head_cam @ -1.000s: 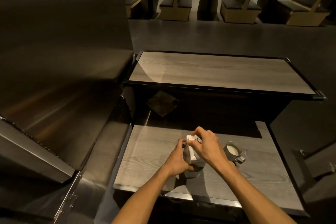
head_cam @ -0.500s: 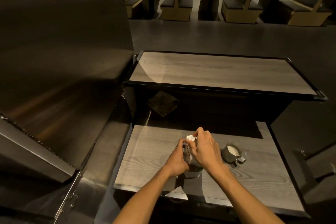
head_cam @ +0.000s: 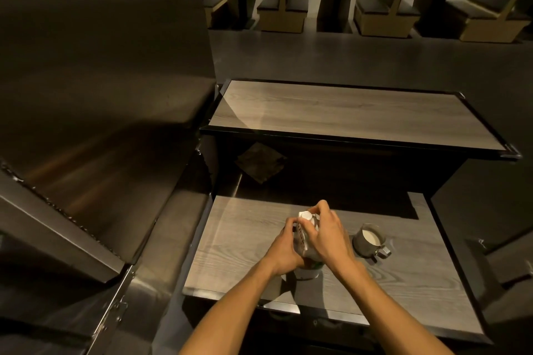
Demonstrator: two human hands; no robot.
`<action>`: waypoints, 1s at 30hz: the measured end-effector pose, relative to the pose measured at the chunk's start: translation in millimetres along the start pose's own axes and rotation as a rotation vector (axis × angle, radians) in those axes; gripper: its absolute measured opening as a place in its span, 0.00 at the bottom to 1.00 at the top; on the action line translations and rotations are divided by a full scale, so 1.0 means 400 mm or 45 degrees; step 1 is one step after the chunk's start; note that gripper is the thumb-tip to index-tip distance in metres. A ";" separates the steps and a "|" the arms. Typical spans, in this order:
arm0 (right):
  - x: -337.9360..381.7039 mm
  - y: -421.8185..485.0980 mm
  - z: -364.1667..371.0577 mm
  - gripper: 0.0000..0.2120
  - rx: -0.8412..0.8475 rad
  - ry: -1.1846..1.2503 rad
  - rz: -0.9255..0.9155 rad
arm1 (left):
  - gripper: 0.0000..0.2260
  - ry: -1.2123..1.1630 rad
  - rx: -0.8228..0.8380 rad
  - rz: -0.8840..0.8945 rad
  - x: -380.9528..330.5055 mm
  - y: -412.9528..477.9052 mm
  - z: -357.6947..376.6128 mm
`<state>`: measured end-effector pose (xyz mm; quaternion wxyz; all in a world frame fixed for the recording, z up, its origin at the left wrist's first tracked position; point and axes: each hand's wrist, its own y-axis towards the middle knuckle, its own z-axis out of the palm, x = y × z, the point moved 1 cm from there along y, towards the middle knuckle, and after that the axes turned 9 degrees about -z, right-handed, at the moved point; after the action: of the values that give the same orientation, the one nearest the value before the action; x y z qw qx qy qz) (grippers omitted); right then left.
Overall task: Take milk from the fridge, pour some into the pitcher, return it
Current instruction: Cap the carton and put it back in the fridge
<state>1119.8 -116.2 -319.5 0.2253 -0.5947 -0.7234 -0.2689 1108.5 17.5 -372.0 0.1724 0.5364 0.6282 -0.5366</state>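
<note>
Both my forearms come up from the bottom edge, cut off below the elbow. My left hand [head_cam: 284, 249] is wrapped round the left side of the milk carton [head_cam: 302, 235], fingers curled against its wall. My right hand [head_cam: 328, 236] lies over the right side and top, with its fingertips closed on the white cap [head_cam: 305, 215]. So both hands are clamped on the one carton, which sits between them.

The carton stands upright on the wooden counter [head_cam: 230, 253], base down and long axis vertical, with the cap end up and leaning a little away from me. My hands cover most of it. Only the cap, a strip of the left face and the pale base above its shadow show, and I cannot read the print or tell how far the cap is screwed on.

Just to the right of my right hand, apart from it, the steel pitcher [head_cam: 362, 246] stands on the same counter with milk in it and its handle turned to the right.

To my left the steel fridge [head_cam: 101, 81] fills the view, dim and blurred by reflections. Beyond the counter a dark square thing [head_cam: 261, 163] lies in shadow below a second wooden table [head_cam: 346, 115]. Booth seats [head_cam: 281, 8] line the far wall.
</note>
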 end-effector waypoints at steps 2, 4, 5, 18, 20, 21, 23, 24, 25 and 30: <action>0.002 0.004 -0.003 0.13 0.005 0.015 0.017 | 0.45 0.013 0.005 -0.017 -0.010 -0.005 -0.004; 0.007 0.010 -0.008 0.13 0.016 -0.036 0.022 | 0.45 0.035 -0.005 -0.025 -0.019 -0.009 -0.007; 0.013 0.012 -0.013 0.13 0.026 -0.085 0.021 | 0.45 0.044 -0.010 -0.029 -0.024 -0.014 -0.008; 0.095 -0.043 -0.120 0.17 -0.026 0.263 -0.071 | 0.45 0.048 -0.056 0.135 -0.096 -0.157 -0.060; 0.128 -0.059 -0.163 0.19 -0.004 0.332 -0.121 | 0.45 0.038 -0.044 0.170 -0.118 -0.192 -0.074; 0.140 -0.064 -0.181 0.21 0.036 0.359 -0.143 | 0.44 0.040 -0.050 0.186 -0.127 -0.200 -0.082; 0.164 -0.085 -0.218 0.30 0.121 0.395 -0.181 | 0.40 0.039 -0.052 0.238 -0.148 -0.221 -0.097; 0.174 -0.096 -0.231 0.37 0.153 0.419 -0.188 | 0.40 0.035 -0.051 0.268 -0.157 -0.231 -0.105; 0.185 -0.108 -0.244 0.44 0.173 0.440 -0.192 | 0.40 0.035 -0.056 0.296 -0.169 -0.244 -0.113; 0.245 -0.161 -0.290 0.61 0.219 0.505 -0.179 | 0.42 0.011 -0.161 0.368 -0.206 -0.322 -0.135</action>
<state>1038.4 -129.5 -176.8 0.3938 -0.4571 -0.7248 -0.3327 1047.5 43.2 -223.9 0.2784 0.6115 0.5778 -0.4634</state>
